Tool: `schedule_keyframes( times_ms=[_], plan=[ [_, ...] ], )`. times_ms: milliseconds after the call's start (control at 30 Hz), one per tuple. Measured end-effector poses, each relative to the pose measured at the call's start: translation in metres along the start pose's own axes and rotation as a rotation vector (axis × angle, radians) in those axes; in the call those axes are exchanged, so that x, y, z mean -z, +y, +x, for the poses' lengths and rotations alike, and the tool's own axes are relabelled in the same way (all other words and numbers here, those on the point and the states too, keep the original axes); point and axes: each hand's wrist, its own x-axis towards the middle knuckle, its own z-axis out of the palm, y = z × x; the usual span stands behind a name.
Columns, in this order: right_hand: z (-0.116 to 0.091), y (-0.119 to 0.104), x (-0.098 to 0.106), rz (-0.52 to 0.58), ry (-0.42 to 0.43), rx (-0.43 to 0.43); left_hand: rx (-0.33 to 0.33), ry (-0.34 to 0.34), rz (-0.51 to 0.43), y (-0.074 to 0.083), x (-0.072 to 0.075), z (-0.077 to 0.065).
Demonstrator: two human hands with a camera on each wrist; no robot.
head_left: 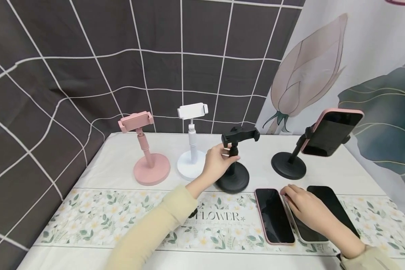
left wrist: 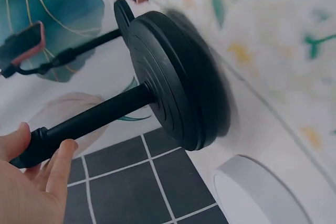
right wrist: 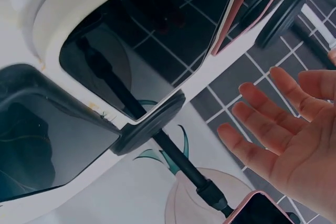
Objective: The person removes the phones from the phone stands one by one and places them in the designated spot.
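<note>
Head view, far left: a dark grey cloth with a white grid point(head_left: 162, 67) hangs behind a white tabletop point(head_left: 98, 168) crossed by a printed band of small flowers and leaves point(head_left: 111, 213). Leftmost stands a pink phone stand with a round base point(head_left: 144, 144), its clamp at the top of a post. Just beside it is a white phone stand with a round base point(head_left: 192, 139), also upright.

Next comes the left hand point(head_left: 217, 161), in a pale yellow sleeve point(head_left: 155, 225), reaching past the white stand. Its thumb and fingers close around the upper post of a black phone stand with a ribbed round base point(head_left: 234, 151), just under the clamp; the left wrist view shows this grip too. I cannot tell whether that base rests fully on the table.

To its right, a pink-rimmed phone with a dark screen point(head_left: 275, 216) lies flat on the flower band. The right hand point(head_left: 305, 208) is over a pale-rimmed phone point(head_left: 308, 228) just beside it; its fingers are loosely bent and a little spread in the right wrist view, gripping nothing. Behind the phones, a second black phone stand point(head_left: 294, 153) holds a pink-framed phone point(head_left: 332, 132), tilted. Partly under the forearm lies a black phone point(head_left: 335, 207). At far right hangs a white curtain with a large pinkish bud point(head_left: 307, 71).
</note>
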Motion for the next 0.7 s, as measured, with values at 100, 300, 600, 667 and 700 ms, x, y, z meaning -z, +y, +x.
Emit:
schedule_keyframes(
  times_ms=[100, 300, 600, 667, 700],
  plan=[
    [0.001, -0.002, -0.001, -0.002, -0.007, -0.005, 0.008, 0.019, 0.015, -0.001, -0.008, 0.015],
    [0.001, -0.004, 0.001, -0.006, -0.008, -0.012, 0.061, 0.03, -0.004, -0.012, -0.018, 0.036],
    [0.002, -0.009, 0.005, -0.028, 0.021, 0.086, 0.136, -0.226, 0.001, -0.015, -0.018, 0.05],
    [0.002, -0.009, 0.006, -0.023, 0.032, 0.089, 0.139, -0.243, 0.012, -0.015, -0.017, 0.051],
    [0.002, -0.009, 0.006, -0.024, 0.035, 0.087, 0.138, -0.247, 0.017, -0.015, -0.017, 0.051]
  ],
)
